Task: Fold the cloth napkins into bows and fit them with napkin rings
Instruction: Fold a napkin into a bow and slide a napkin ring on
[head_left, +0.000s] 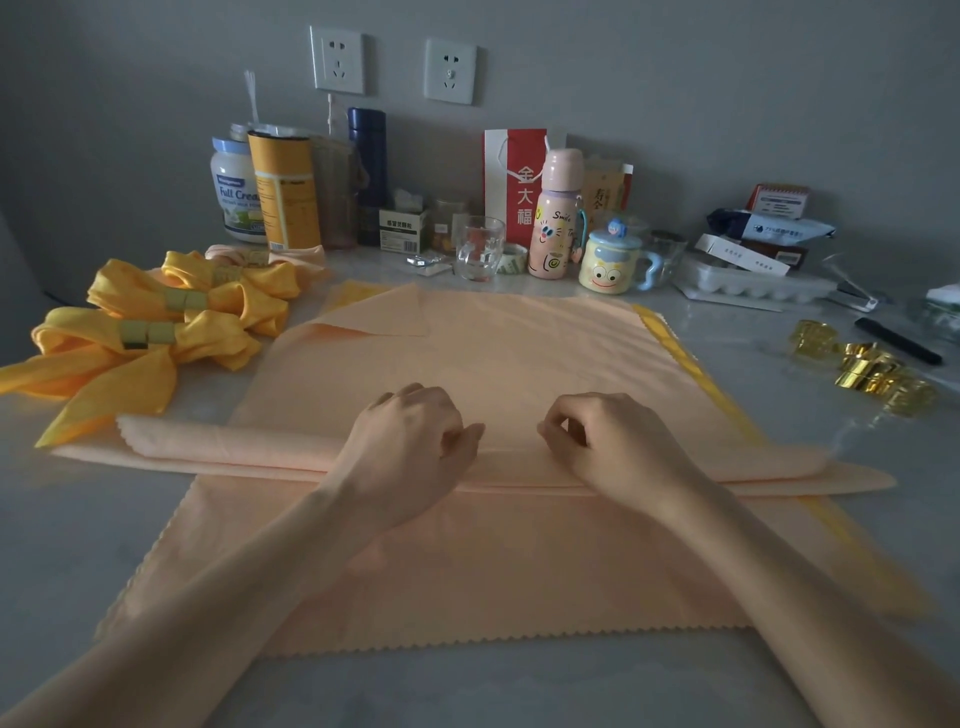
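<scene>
A peach napkin folded into a long flat band (218, 449) lies across the middle of the table, on top of a stack of spread peach napkins (467, 571). My left hand (410, 441) and my right hand (608, 441) sit side by side at the band's centre, fingers curled and pinching its upper edge. Several finished yellow bows with rings (150, 332) lie at the left, with a peach one behind them. Loose gold napkin rings (867, 369) lie at the right. A yellow napkin's edge (680, 353) peeks out under the stack.
Along the back wall stand tins (285, 187), a dark flask (368, 156), a glass (479, 248), a pink bottle (557, 213), a cartoon mug (613, 262) and a red bag (514, 176). Boxes, a white tray (753, 280) and a black pen (897, 340) are at the right.
</scene>
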